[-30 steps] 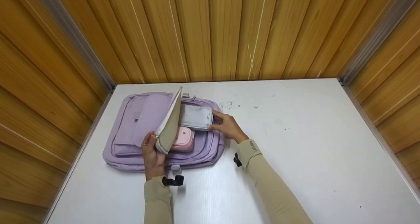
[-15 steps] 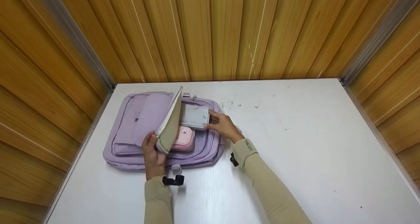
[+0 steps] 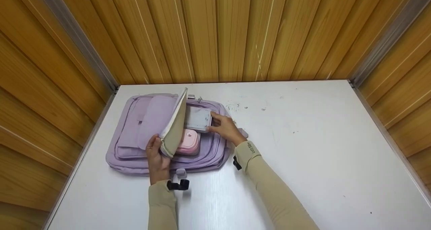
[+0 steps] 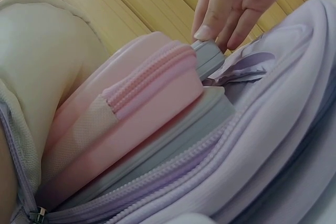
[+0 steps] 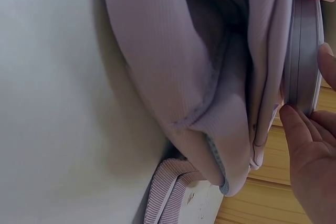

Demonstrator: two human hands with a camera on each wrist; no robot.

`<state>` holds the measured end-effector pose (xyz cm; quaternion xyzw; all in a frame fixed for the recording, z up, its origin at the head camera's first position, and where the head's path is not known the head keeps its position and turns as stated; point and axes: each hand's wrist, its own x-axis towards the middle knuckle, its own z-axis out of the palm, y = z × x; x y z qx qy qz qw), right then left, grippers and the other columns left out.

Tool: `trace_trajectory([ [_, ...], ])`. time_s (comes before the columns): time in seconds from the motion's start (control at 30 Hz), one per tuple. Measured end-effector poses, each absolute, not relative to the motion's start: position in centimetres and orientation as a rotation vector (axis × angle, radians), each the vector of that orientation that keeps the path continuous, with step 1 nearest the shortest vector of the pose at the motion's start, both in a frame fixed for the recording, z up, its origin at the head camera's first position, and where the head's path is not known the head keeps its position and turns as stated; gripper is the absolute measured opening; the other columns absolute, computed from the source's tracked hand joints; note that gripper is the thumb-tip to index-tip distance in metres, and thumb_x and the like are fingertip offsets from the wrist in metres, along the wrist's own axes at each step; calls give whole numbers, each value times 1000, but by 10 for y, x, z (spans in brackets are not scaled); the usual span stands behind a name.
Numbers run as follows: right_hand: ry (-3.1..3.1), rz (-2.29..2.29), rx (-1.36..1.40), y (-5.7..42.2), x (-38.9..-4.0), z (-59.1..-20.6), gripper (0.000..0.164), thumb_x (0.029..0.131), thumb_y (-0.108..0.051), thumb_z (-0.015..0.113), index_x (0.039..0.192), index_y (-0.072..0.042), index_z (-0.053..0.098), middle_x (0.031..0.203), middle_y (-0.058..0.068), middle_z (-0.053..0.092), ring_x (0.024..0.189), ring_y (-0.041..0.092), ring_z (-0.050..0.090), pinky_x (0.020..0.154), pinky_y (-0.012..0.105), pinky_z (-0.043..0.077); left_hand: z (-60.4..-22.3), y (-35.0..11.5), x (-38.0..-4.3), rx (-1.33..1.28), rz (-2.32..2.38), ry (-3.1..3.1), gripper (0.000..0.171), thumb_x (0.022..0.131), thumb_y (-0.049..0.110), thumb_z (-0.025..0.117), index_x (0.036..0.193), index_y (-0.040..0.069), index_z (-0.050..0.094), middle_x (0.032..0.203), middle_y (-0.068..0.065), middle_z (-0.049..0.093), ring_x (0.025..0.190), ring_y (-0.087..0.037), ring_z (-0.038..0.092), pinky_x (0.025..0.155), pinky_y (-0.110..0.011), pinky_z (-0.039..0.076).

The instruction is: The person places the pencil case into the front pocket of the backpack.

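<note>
A lilac backpack (image 3: pixel 129 132) lies flat on the white table with its front panel lifted, showing a cream lining (image 3: pixel 175 130). My left hand (image 3: pixel 158 161) pinches the near corner of that panel and holds it up. Inside the opening, my right hand (image 3: pixel 228 127) grips the right end of a flat grey rectangular case (image 3: pixel 198 118), thumb on one face and fingers on the other in the right wrist view. The case's left end is hidden behind the panel. A pink zippered case (image 4: pixel 152 85) sits beside it, on top of another grey item (image 4: pixel 184 135).
A lilac strap (image 5: pixel 170 187) sticks out past the bag's right side. The zipper pull (image 4: pixel 38 214) hangs near the opening's corner. Wood-patterned walls (image 3: pixel 229 34) enclose the white table (image 3: pixel 303 149) at the back and both sides.
My right hand has moved left with the grey case, and more of the case is now behind the lifted panel. My left hand keeps its hold on the panel, nearly still.
</note>
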<state>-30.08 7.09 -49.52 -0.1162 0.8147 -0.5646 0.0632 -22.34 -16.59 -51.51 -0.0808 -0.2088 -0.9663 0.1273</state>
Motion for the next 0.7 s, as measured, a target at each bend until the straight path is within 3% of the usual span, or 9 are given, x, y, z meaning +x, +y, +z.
trace_trajectory([
  [0.7, 2522, -1647, -430, 58, -306, -495, 71, 82, -11, 75, 142, 4, 38, 148, 19, 39, 131, 31, 47, 110, 33, 37, -515, -167, -224, -245, -2828, -594, 9, 80, 3, 72, 89, 4, 74, 82, -7, 70, 76, -17, 69, 69, -25, 57],
])
